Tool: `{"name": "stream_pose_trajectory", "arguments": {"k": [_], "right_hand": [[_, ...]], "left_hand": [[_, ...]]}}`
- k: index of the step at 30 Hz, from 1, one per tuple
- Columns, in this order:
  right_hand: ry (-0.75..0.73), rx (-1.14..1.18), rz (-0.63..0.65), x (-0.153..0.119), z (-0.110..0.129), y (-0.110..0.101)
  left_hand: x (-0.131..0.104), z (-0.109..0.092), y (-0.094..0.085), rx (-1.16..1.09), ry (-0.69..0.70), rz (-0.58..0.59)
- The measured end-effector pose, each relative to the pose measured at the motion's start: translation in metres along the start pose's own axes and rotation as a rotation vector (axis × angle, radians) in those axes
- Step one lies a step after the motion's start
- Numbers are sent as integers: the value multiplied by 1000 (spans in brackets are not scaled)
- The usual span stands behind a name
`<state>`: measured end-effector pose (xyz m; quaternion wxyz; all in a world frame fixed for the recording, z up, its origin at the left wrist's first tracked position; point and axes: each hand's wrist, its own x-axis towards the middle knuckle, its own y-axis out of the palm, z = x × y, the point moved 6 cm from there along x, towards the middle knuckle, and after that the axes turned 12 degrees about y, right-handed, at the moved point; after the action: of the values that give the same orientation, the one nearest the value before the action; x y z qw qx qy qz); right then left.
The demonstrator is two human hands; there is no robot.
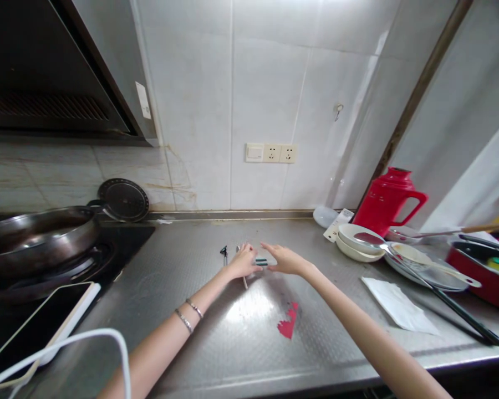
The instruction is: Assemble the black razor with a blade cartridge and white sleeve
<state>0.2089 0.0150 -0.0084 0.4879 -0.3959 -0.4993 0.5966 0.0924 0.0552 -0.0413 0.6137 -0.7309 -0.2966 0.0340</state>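
My left hand, with two bracelets on the wrist, is over the middle of the metal counter, its fingers bent around small items that I cannot make out fully. Short dark green sticks poke out between my two hands. My right hand faces it from the right, thumb and fingers apart, close to the ends of the sticks. Just left of my left hand lies a small black-topped item. A pale thin piece shows below the left fingers. Nearer to me lies a jagged red cutout.
On the left, a pan sits on the stove beside a phone and a white cable. To the right stand a red thermos, bowls, a ladle, a red pot and a white napkin.
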Motion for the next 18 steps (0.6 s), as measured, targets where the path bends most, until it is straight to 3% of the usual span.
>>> {"name": "stream_pose_trajectory", "arguments": {"k": [7, 18], "right_hand": [[-4, 132, -65, -8, -15, 5], [63, 162, -11, -14, -35, 21]], "left_hand": [[1, 29, 8, 140, -136, 138], [-2, 31, 5, 151, -174, 200]]}}
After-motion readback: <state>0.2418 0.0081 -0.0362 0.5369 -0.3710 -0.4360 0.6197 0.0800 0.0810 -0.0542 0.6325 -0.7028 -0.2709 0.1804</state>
